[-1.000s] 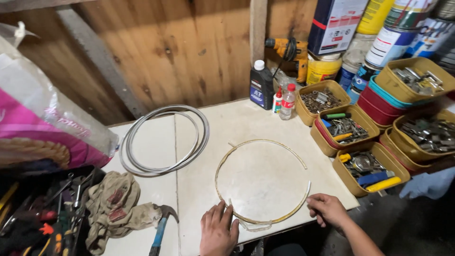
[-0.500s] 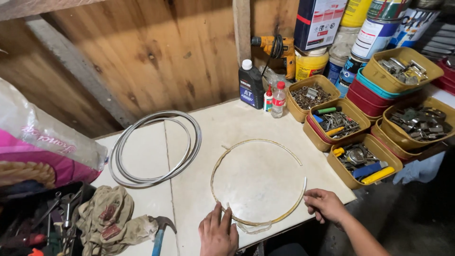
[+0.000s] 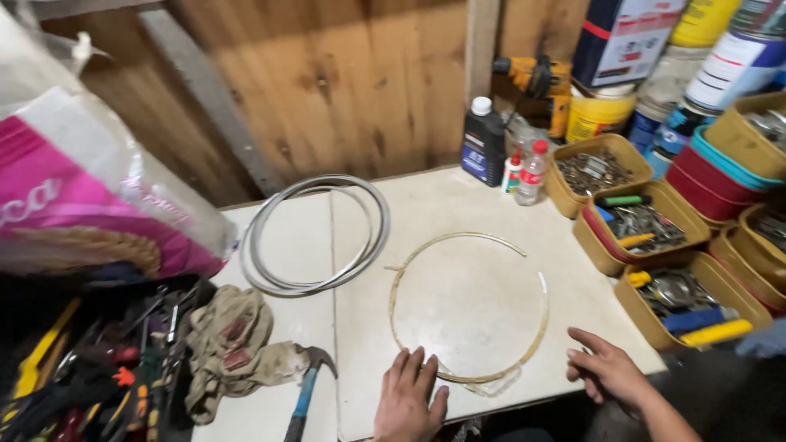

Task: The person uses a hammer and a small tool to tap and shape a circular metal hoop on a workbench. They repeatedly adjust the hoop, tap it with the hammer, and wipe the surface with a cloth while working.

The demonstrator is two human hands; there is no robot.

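Neither hand grips anything: the left hand (image 3: 412, 399) lies flat, fingers spread, touching the thin ring (image 3: 468, 307) on the table (image 3: 458, 205); the right hand (image 3: 604, 370) rests open beside it. Pressing evenly keeps the ring flat.

hammer (image 3: 307, 393): handle cut off below | pink sack (image 3: 90, 205): cropped left

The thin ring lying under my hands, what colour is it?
Yellowish tan ring, seen in the head view.

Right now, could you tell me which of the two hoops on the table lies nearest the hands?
The thin yellowish hoop: the left hand rests at its near edge. The grey coiled hoop lies farther back, to the left.
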